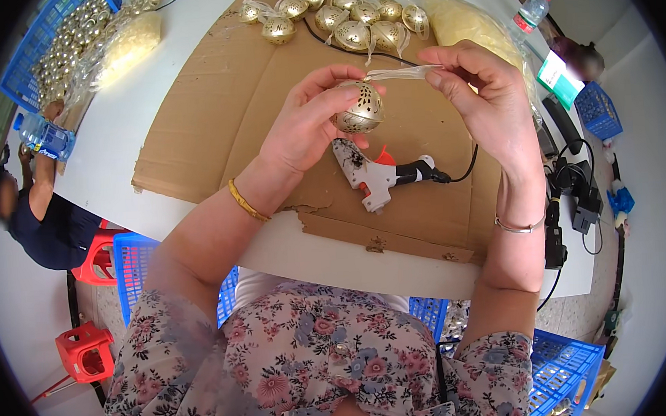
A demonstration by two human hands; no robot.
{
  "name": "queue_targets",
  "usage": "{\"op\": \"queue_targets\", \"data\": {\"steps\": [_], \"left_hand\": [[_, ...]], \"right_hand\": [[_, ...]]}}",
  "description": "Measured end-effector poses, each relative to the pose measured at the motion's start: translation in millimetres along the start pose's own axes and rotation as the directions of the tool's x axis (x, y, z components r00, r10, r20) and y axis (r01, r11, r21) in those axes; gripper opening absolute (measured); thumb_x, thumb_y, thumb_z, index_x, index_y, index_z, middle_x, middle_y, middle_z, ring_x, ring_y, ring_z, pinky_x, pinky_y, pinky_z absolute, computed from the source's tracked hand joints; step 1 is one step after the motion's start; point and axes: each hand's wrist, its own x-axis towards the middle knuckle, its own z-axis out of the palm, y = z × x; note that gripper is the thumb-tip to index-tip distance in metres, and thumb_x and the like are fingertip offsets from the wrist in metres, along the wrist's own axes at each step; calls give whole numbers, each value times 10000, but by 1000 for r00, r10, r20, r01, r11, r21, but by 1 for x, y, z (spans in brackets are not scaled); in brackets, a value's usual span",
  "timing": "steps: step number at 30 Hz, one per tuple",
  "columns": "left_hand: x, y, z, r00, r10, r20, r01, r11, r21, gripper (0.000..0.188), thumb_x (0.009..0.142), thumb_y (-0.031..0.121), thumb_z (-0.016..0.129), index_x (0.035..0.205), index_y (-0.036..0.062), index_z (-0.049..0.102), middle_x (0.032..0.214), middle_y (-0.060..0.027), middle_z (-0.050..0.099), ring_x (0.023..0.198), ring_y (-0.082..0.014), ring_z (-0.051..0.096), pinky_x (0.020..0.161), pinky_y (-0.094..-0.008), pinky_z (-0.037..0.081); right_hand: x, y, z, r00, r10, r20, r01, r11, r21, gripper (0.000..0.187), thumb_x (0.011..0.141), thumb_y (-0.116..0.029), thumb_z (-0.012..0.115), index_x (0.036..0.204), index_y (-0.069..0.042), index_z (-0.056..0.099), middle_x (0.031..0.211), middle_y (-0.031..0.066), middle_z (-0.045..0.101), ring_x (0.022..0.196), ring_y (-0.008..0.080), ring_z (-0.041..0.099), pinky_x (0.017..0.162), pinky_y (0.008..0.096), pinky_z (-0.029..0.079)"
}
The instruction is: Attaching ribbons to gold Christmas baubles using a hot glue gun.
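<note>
A gold ball ornament (359, 112) with cut-out holes is held in my left hand (315, 110), thumb and fingers closed around its side. From its top a pale translucent ribbon (402, 73) stretches across to my right hand (485, 84), which pinches the far end between thumb and forefinger. Below the ornament, a white and black glue gun (373, 176) with an orange trigger lies on the brown cardboard (228, 115). Several similar gold ball ornaments (353, 34) with ribbons rest together at the cardboard's far edge.
A blue basket (16, 75) of small gold balls stands far left, near a water bottle (43, 138) and a seated person (32, 215). Bags of pale ribbon (467, 24) lie far right beside another bottle (532, 11). Black cables and power adapters (576, 185) line the right edge.
</note>
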Motion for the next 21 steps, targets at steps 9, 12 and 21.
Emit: {"op": "queue_targets", "data": {"steps": [9,12,21], "left_hand": [[-1,8,-3,997,-57,46,56,998,25,354,836,233,563,1118,29,495,932,-92,621,815,-209,648,537,-288,535],[-2,8,2,992,-100,80,101,995,-4,391,834,266,584,1130,28,494,917,-84,618,828,-202,640,574,-289,545],[-5,10,5,970,-61,235,3,970,242,612,781,346,639,1220,-6,400,1093,-186,573,1002,-271,585,688,-327,534]], "right_hand": [[-3,-8,-8,993,-81,84,96,975,-200,64,783,16,600,845,29,604,710,17,513,655,87,501,607,205,410],[-2,-8,-7,999,-34,26,36,995,-94,52,796,-11,601,830,26,589,695,2,510,649,71,485,602,201,401],[1,-2,-9,998,37,-53,-43,993,-110,138,827,-121,579,826,17,578,679,33,522,623,103,465,585,233,394]]}}
